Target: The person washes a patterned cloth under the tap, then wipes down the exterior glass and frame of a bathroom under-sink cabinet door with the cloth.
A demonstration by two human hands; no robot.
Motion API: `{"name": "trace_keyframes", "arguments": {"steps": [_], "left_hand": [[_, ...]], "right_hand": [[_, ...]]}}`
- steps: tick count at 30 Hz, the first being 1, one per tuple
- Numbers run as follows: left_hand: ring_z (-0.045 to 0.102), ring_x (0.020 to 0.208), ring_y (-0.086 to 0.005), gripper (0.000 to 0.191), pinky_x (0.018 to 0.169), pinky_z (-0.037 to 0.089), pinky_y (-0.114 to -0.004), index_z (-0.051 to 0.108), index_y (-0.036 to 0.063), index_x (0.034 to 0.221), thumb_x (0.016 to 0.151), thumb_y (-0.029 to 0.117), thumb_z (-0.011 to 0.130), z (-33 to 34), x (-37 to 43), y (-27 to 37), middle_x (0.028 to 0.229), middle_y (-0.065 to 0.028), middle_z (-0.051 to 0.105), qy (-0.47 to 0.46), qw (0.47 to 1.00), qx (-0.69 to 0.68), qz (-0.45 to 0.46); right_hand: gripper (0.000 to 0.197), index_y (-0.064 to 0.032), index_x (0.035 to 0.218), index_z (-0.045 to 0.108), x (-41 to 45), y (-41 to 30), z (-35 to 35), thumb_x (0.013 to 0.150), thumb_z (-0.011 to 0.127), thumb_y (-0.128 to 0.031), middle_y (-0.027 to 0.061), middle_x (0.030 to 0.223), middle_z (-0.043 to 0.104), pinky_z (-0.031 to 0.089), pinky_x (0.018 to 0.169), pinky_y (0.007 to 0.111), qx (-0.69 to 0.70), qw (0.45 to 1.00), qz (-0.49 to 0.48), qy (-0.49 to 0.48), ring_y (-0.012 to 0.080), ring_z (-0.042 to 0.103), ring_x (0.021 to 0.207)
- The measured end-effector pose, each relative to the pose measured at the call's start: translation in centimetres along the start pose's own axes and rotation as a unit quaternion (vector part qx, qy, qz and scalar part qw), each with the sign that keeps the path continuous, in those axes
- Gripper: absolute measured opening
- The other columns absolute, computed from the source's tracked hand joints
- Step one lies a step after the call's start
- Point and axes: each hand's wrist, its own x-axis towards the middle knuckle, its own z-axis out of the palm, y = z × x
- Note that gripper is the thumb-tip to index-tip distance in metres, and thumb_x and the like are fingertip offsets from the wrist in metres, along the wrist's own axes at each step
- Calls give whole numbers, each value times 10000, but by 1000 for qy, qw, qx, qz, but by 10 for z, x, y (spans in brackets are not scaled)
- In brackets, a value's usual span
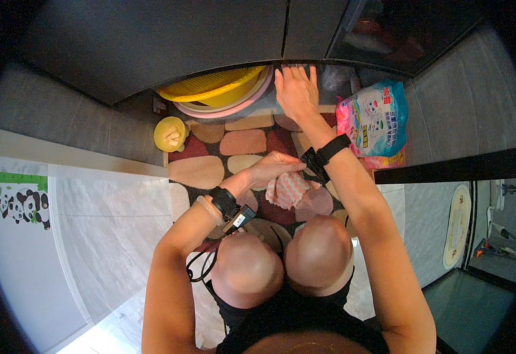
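Note:
My left hand (275, 167) is above the patterned rug, with its fingers closed on a pink-and-white striped cloth (290, 190) that hangs below them. The hand is close to the black strap device on my right wrist. My right hand (297, 90) stretches forward, palm down, to the lower edge of the dark cabinet (196, 40). Its fingers are spread, and their tips reach into the shadow under that edge. I see nothing held in it. Left of that hand, a yellow basin (236, 95) lies in a pink-rimmed basin (205, 114), both partly under the cabinet.
A yellow bowl (183, 124) with pale pieces stands at the rug's left corner. On the right a plastic bag (373, 119) with cat drawings leans near the wall. The cobblestone-pattern rug (196, 171) lies before my knees. A black cable (205, 261) hangs by my left forearm.

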Motion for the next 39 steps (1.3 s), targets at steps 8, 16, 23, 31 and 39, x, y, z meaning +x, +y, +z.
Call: {"name": "trace_keyframes", "arguments": {"steps": [8, 16, 23, 31, 39], "left_hand": [[645, 631, -120, 286, 501, 522, -254, 635, 57, 995, 957, 330, 555, -6, 14, -32, 821, -57, 693, -32, 982, -181, -46], [663, 694, -129, 399, 564, 550, -258, 604, 50, 1042, 975, 423, 481, 3, 9, -31, 862, -68, 689, -52, 959, -275, -34], [644, 657, -126, 474, 569, 522, -258, 629, 69, 882, 959, 506, 461, -5, 9, -32, 788, -50, 675, -54, 965, -256, -33], [591, 605, -117, 420, 566, 497, -289, 602, 116, 834, 936, 513, 510, 3, 7, -20, 709, -16, 624, -36, 967, -243, -66], [618, 626, -116, 440, 586, 497, -268, 655, 72, 866, 941, 485, 522, 4, 8, -21, 759, -28, 662, -45, 954, -289, -60]], "right_hand": [[392, 1, 1007, 646, 4, -3, 5, 983, 381, -287, 185, 1010, 652, 310, 1032, 507, 57, 996, 61, -1, 347, 570, 1047], [403, -61, 1027, 687, 14, -9, 9, 941, 401, -332, 199, 1085, 653, 384, 976, 448, 328, 882, 327, -86, 398, 566, 1060], [375, -73, 930, 711, 11, -9, 12, 928, 453, -345, 206, 1049, 658, 450, 887, 436, 394, 842, 363, -67, 401, 601, 971], [332, 23, 994, 652, -2, -10, -9, 961, 469, -253, 229, 957, 658, 493, 798, 420, 226, 973, -43, 4, 420, 610, 893], [370, 42, 1010, 661, 6, -30, -9, 984, 452, -263, 169, 1049, 673, 500, 875, 350, 618, 745, 247, -49, 251, 643, 1029]]}}
